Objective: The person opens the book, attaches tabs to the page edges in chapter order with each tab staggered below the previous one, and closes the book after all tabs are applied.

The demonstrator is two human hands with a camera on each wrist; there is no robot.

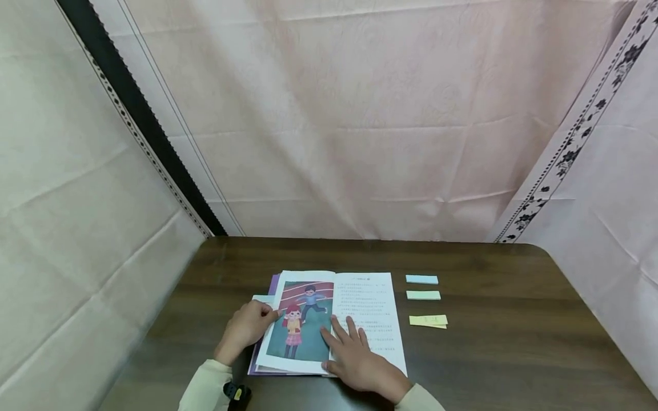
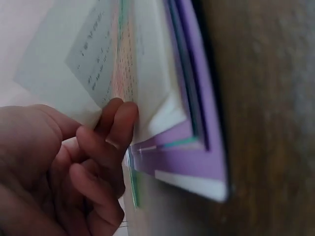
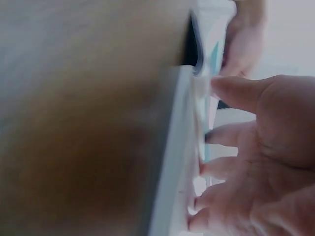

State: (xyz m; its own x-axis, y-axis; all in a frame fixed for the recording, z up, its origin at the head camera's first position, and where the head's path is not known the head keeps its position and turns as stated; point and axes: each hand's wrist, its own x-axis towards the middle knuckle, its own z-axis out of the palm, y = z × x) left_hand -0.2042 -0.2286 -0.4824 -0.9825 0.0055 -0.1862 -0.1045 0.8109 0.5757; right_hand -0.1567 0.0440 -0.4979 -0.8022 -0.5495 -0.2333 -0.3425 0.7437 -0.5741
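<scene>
In the frame's lower centre, the left hand (image 1: 249,326) pinches the left edge of an open, purple-covered paper book (image 1: 315,321), while the right hand (image 1: 360,359), fingers spread straight, seemingly steadies it flat.

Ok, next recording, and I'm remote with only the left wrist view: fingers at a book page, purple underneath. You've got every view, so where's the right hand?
Observer: The head view shows the right hand spread over the open book, its fingers on the pages near the fold.

Operator: Got it. And is anything lying on the table past the book's right side?

Observer: Yes, paper strips lie there on the table: a blue strip farthest away, then a green strip, and overlapping yellow strips nearest.
</scene>
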